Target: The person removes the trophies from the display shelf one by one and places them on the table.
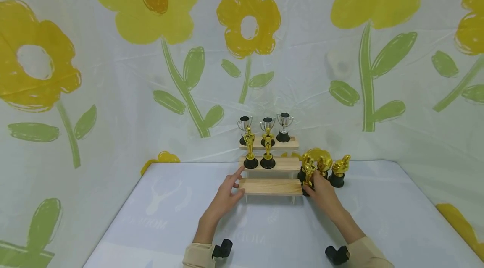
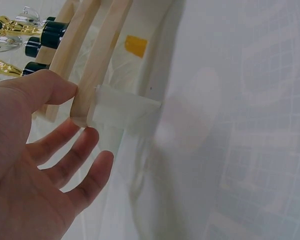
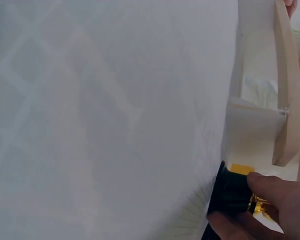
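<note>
A three-step wooden stand (image 1: 270, 185) is on the table. Three silver cup trophies (image 1: 285, 123) stand on its top step, and two gold figure trophies (image 1: 268, 146) on the middle one. My left hand (image 1: 225, 194) touches the stand's left end; in the left wrist view its thumb (image 2: 60, 89) meets the plank edge, with the other fingers loosely extended. Right of the stand, my right hand (image 1: 323, 194) grips another gold figure trophy (image 1: 309, 168). In the right wrist view, thumb and fingers are around its black base (image 3: 232, 189).
Gold hand-shaped trophies (image 1: 341, 166) on black bases stand on the table just right of the stand, partly behind my right hand. A pale cloth covers the table (image 1: 170, 217). Behind it hangs a flower-print curtain (image 1: 298, 58).
</note>
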The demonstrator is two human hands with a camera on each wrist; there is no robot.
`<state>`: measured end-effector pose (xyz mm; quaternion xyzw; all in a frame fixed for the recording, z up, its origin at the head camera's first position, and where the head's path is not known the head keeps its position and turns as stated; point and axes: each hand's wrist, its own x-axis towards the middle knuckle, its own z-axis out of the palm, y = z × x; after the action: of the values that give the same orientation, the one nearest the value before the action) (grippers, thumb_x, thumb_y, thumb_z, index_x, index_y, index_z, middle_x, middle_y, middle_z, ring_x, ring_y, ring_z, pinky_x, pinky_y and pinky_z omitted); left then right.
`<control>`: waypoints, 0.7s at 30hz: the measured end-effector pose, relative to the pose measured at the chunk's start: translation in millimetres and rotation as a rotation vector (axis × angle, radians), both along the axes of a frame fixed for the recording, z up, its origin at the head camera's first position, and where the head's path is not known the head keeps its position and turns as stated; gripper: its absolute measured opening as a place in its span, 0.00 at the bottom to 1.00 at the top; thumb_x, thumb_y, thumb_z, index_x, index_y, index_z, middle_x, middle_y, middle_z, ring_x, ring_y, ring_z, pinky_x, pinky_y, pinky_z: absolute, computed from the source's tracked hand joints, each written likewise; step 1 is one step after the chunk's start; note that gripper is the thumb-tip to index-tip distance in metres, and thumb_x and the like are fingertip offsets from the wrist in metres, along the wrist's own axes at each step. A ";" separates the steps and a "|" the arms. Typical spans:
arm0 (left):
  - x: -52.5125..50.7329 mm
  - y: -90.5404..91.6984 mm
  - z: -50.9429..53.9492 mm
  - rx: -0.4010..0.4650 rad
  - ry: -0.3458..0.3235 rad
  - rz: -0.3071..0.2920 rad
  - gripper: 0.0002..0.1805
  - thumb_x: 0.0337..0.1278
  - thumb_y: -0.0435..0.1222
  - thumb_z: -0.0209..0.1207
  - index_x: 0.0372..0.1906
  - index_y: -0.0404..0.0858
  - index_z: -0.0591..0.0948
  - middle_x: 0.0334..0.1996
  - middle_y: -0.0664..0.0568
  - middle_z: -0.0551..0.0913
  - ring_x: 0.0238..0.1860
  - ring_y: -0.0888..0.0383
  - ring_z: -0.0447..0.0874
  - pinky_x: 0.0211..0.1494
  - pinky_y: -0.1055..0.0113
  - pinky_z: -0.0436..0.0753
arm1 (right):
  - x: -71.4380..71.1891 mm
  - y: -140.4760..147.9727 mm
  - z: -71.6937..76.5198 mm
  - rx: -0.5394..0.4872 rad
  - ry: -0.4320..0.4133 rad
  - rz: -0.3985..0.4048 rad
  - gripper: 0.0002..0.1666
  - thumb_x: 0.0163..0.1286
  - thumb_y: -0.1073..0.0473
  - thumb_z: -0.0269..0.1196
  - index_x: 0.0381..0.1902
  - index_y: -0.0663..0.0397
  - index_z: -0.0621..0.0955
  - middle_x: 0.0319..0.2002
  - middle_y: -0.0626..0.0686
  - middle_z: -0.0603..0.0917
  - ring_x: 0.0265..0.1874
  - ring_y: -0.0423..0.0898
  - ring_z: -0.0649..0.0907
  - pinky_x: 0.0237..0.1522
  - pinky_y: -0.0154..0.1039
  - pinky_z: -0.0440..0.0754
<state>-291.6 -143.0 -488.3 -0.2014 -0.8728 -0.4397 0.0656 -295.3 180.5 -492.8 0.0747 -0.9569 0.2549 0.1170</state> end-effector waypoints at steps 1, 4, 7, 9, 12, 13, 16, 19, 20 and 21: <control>-0.1 -0.3 0.0 0.000 0.000 -0.001 0.39 0.60 0.29 0.58 0.76 0.48 0.60 0.57 0.40 0.75 0.48 0.53 0.76 0.40 0.70 0.77 | -0.6 -0.3 0.7 0.005 -0.013 0.001 0.31 0.66 0.61 0.65 0.57 0.81 0.68 0.36 0.65 0.81 0.32 0.54 0.81 0.28 0.42 0.79; -0.1 -1.1 -0.8 -0.004 0.011 -0.003 0.39 0.60 0.29 0.58 0.76 0.47 0.60 0.56 0.40 0.75 0.48 0.52 0.77 0.40 0.70 0.78 | -1.2 -1.0 3.0 0.000 -0.060 0.005 0.38 0.67 0.62 0.64 0.63 0.86 0.62 0.48 0.75 0.79 0.43 0.63 0.83 0.35 0.48 0.83; 0.1 -1.4 -1.5 -0.007 0.020 -0.005 0.40 0.60 0.29 0.58 0.76 0.47 0.60 0.56 0.40 0.75 0.47 0.52 0.77 0.39 0.71 0.78 | -0.6 -1.5 5.7 -0.021 -0.098 0.000 0.41 0.67 0.62 0.64 0.65 0.87 0.59 0.54 0.79 0.76 0.49 0.68 0.82 0.40 0.51 0.84; 0.4 -1.1 -1.5 -0.009 0.021 -0.004 0.40 0.60 0.29 0.58 0.76 0.47 0.60 0.56 0.40 0.75 0.47 0.53 0.76 0.40 0.71 0.78 | -0.6 -1.2 6.6 -0.039 -0.115 -0.010 0.40 0.67 0.62 0.64 0.65 0.84 0.60 0.51 0.78 0.78 0.46 0.66 0.83 0.36 0.50 0.84; 0.9 -0.4 -1.7 -0.004 0.024 -0.007 0.39 0.60 0.29 0.58 0.76 0.46 0.60 0.56 0.39 0.75 0.47 0.53 0.76 0.40 0.70 0.77 | 0.0 0.0 7.0 -0.068 -0.133 -0.023 0.33 0.66 0.62 0.65 0.59 0.77 0.64 0.41 0.71 0.82 0.37 0.59 0.85 0.30 0.46 0.81; 1.0 -0.1 -1.8 -0.002 0.022 -0.009 0.39 0.60 0.29 0.58 0.76 0.46 0.60 0.56 0.39 0.75 0.47 0.53 0.76 0.40 0.70 0.77 | 0.1 0.4 6.9 -0.076 -0.133 -0.027 0.30 0.66 0.62 0.66 0.57 0.75 0.65 0.37 0.67 0.82 0.34 0.56 0.84 0.28 0.44 0.80; 0.8 0.5 -2.1 0.002 0.023 -0.013 0.39 0.60 0.29 0.58 0.76 0.46 0.60 0.57 0.39 0.75 0.47 0.52 0.76 0.39 0.70 0.78 | 0.7 1.5 6.3 -0.092 -0.134 -0.031 0.27 0.65 0.61 0.66 0.53 0.71 0.67 0.32 0.61 0.81 0.29 0.50 0.81 0.24 0.41 0.76; 0.3 0.7 -2.3 -0.004 0.020 -0.010 0.40 0.60 0.29 0.58 0.76 0.47 0.60 0.57 0.39 0.75 0.47 0.53 0.77 0.39 0.71 0.78 | 0.7 1.9 5.9 -0.100 -0.130 -0.028 0.27 0.66 0.61 0.66 0.53 0.71 0.67 0.29 0.59 0.79 0.25 0.47 0.78 0.23 0.40 0.73; 0.1 0.7 -2.2 -0.006 0.019 -0.008 0.40 0.60 0.30 0.58 0.76 0.47 0.59 0.57 0.40 0.75 0.47 0.53 0.77 0.39 0.71 0.78 | 0.6 2.0 5.7 -0.103 -0.133 -0.029 0.28 0.66 0.60 0.66 0.54 0.71 0.66 0.28 0.58 0.78 0.24 0.47 0.77 0.22 0.39 0.71; 0.1 0.7 -2.0 -0.006 0.019 -0.007 0.40 0.60 0.30 0.59 0.76 0.48 0.59 0.57 0.40 0.75 0.48 0.52 0.77 0.39 0.70 0.79 | 0.3 2.0 5.4 -0.106 -0.134 -0.030 0.28 0.66 0.60 0.66 0.54 0.71 0.66 0.28 0.58 0.78 0.23 0.46 0.76 0.22 0.39 0.71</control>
<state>-291.4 -142.3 -490.3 -0.2088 -0.8728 -0.4353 0.0716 -295.1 182.5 -487.4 0.0368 -0.9488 0.3080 0.0603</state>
